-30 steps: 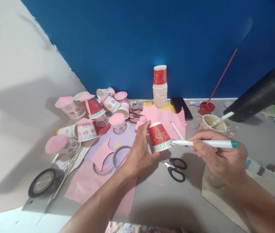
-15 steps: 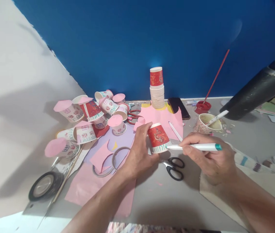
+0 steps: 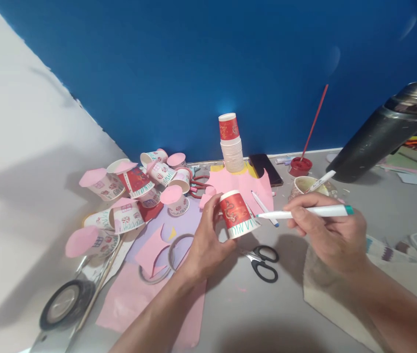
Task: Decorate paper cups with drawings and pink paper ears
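Observation:
A red and white paper cup (image 3: pixel 235 212), upside down and slightly tilted, is gripped in my left hand (image 3: pixel 207 240) between thumb and fingers. Green zigzag strokes run around its white rim band. My right hand (image 3: pixel 328 230) pinches a white marker (image 3: pixel 304 212) with a green end; its tip is at the cup's right edge, and I cannot tell whether it touches. Black-handled scissors (image 3: pixel 263 260) lie on the table below the cup. Behind the cup, another white marker (image 3: pixel 263 207) rests on cut pink paper (image 3: pixel 243 182).
Several decorated cups with pink paper tops (image 3: pixel 125 215) crowd the left. Farther back stand a cup stack (image 3: pixel 231 144), a phone (image 3: pixel 266 169), a red paint pot (image 3: pixel 300 166) and a black flask (image 3: pixel 374 137). A tape roll (image 3: pixel 63 304) lies front left.
The cup has turned in my left hand, so its dragon print sits farther left. My right hand and marker have shifted a little to the right. The view has also shifted slightly.

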{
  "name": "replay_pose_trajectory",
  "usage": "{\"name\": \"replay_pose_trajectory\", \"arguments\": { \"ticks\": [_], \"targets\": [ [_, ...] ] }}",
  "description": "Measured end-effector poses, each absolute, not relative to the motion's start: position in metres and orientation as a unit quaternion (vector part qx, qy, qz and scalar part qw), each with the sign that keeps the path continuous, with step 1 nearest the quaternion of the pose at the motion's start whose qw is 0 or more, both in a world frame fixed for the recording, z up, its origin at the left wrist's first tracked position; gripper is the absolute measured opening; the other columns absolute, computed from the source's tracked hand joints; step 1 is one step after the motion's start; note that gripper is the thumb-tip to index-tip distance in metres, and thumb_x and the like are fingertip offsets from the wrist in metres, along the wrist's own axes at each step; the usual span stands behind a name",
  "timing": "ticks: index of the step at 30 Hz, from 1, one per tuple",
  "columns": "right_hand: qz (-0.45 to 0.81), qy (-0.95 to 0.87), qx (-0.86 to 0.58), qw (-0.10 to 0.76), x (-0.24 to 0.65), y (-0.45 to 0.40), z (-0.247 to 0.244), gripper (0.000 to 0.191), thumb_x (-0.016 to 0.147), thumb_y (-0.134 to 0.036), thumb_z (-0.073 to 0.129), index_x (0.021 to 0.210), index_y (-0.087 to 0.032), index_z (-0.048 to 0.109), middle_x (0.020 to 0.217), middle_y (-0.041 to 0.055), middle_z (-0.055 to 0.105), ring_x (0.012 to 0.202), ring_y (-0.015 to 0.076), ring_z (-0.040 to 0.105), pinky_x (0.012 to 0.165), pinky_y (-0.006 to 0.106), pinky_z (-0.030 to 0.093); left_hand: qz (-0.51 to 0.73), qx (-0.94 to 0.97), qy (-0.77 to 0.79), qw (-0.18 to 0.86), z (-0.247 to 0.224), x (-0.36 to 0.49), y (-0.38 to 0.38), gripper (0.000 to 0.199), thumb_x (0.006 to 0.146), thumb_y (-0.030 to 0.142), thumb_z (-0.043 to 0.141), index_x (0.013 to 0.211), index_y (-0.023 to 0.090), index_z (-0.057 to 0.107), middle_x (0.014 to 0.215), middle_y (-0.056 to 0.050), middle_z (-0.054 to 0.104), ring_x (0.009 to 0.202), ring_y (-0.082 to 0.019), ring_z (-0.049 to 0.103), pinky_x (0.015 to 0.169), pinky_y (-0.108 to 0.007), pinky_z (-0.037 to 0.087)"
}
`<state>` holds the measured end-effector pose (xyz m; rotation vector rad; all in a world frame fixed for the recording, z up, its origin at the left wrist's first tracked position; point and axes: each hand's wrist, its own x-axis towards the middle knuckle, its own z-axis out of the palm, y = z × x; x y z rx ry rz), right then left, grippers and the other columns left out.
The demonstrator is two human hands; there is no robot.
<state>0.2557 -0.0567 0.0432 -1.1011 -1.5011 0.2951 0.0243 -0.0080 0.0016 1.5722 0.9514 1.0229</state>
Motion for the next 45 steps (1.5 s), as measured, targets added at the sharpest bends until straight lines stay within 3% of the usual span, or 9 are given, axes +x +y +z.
{"name": "replay_pose_trajectory", "arguments": {
  "ticks": [9, 14, 17, 21, 24, 27, 31, 35, 45],
  "targets": [
    [0.139, -0.651, -0.470, 0.580, 0.255, -0.059, 0.048, 0.019, 0.098, -0.018, 0.064, 0.082, -0.024, 0.073, 0.064, -0.0061, 0.069, 0.049, 0.0082, 0.058, 0.051, 0.021, 0.048, 0.431, 0.613, 0.379, 0.544, 0.001, 0.026, -0.007, 0.093, 0.067, 0.012, 0.079, 0.150, 0.027, 0.041, 0.162, -0.014, 0.047, 0.154, -0.037, 0.045, 0.128, -0.054, 0.038],
    [0.082, -0.649, -0.508, 0.561, 0.256, -0.050, 0.040, 0.009, 0.097, -0.021, 0.068, 0.093, -0.025, 0.075, 0.078, -0.0025, 0.078, 0.065, 0.0137, 0.072, 0.064, 0.025, 0.057, 0.475, 0.569, 0.391, 0.545, 0.005, 0.025, -0.002, 0.092, 0.065, 0.018, 0.088, 0.146, 0.027, 0.045, 0.158, -0.015, 0.052, 0.150, -0.037, 0.049, 0.126, -0.053, 0.040],
    [0.058, -0.690, -0.534, 0.485, 0.254, -0.043, 0.027, 0.012, 0.098, -0.025, 0.066, 0.107, -0.025, 0.075, 0.100, 0.0036, 0.082, 0.088, 0.0209, 0.078, 0.080, 0.033, 0.061, 0.500, 0.482, 0.398, 0.599, 0.011, 0.021, 0.001, 0.092, 0.063, 0.025, 0.094, 0.144, 0.025, 0.050, 0.154, -0.015, 0.057, 0.145, -0.039, 0.055, 0.119, -0.052, 0.048],
    [0.107, -0.748, -0.570, 0.323, 0.249, -0.035, 0.007, 0.032, 0.098, -0.026, 0.062, 0.129, -0.024, 0.069, 0.124, 0.0091, 0.078, 0.106, 0.0261, 0.078, 0.086, 0.038, 0.062, 0.488, 0.364, 0.377, 0.698, 0.016, 0.015, 0.003, 0.087, 0.064, 0.032, 0.093, 0.142, 0.024, 0.058, 0.143, -0.013, 0.069, 0.140, -0.038, 0.061, 0.115, -0.051, 0.052],
    [0.139, -0.768, -0.581, 0.231, 0.246, -0.032, -0.005, 0.041, 0.096, -0.023, 0.062, 0.137, -0.023, 0.065, 0.128, 0.0108, 0.076, 0.109, 0.0268, 0.077, 0.089, 0.039, 0.061, 0.473, 0.274, 0.328, 0.771, 0.019, 0.015, 0.004, 0.069, 0.073, 0.044, 0.087, 0.134, 0.021, 0.066, 0.134, -0.013, 0.074, 0.135, -0.037, 0.066, 0.108, -0.048, 0.057],
    [0.128, -0.783, -0.577, 0.191, 0.246, -0.032, -0.016, 0.043, 0.094, -0.022, 0.064, 0.137, -0.023, 0.067, 0.126, 0.0122, 0.075, 0.107, 0.0282, 0.077, 0.088, 0.040, 0.062, 0.453, 0.164, 0.309, 0.820, 0.022, 0.019, 0.004, 0.056, 0.090, 0.062, 0.069, 0.118, 0.014, 0.073, 0.119, -0.016, 0.078, 0.123, -0.035, 0.073, 0.094, -0.041, 0.063],
    [0.089, -0.794, -0.568, 0.196, 0.249, -0.031, -0.030, 0.043, 0.094, -0.020, 0.063, 0.137, -0.022, 0.068, 0.128, 0.0143, 0.074, 0.108, 0.0300, 0.076, 0.089, 0.043, 0.064, 0.438, 0.083, 0.315, 0.838, 0.024, 0.024, 0.004, 0.072, 0.101, 0.074, 0.045, 0.108, 0.008, 0.074, 0.096, -0.016, 0.079, 0.101, -0.033, 0.080, 0.081, -0.037, 0.063],
    [0.072, -0.807, -0.550, 0.203, 0.250, -0.032, -0.035, 0.043, 0.096, -0.022, 0.058, 0.138, -0.021, 0.067, 0.127, 0.0143, 0.074, 0.103, 0.0288, 0.078, 0.085, 0.042, 0.065, 0.428, 0.066, 0.310, 0.846, 0.023, 0.023, 0.002, 0.078, 0.104, 0.075, 0.035, 0.104, 0.007, 0.074, 0.091, -0.017, 0.079, 0.090, -0.031, 0.081, 0.076, -0.037, 0.062],
    [0.069, -0.803, -0.549, 0.224, 0.247, -0.032, -0.037, 0.041, 0.098, -0.024, 0.055, 0.138, -0.022, 0.065, 0.126, 0.0134, 0.075, 0.106, 0.0283, 0.078, 0.087, 0.042, 0.066, 0.424, 0.073, 0.294, 0.853, 0.020, 0.022, 0.003, 0.081, 0.106, 0.073, 0.033, 0.093, 0.005, 0.074, 0.091, -0.022, 0.080, 0.070, -0.023, 0.077, 0.069, -0.032, 0.060]
  ]
}}
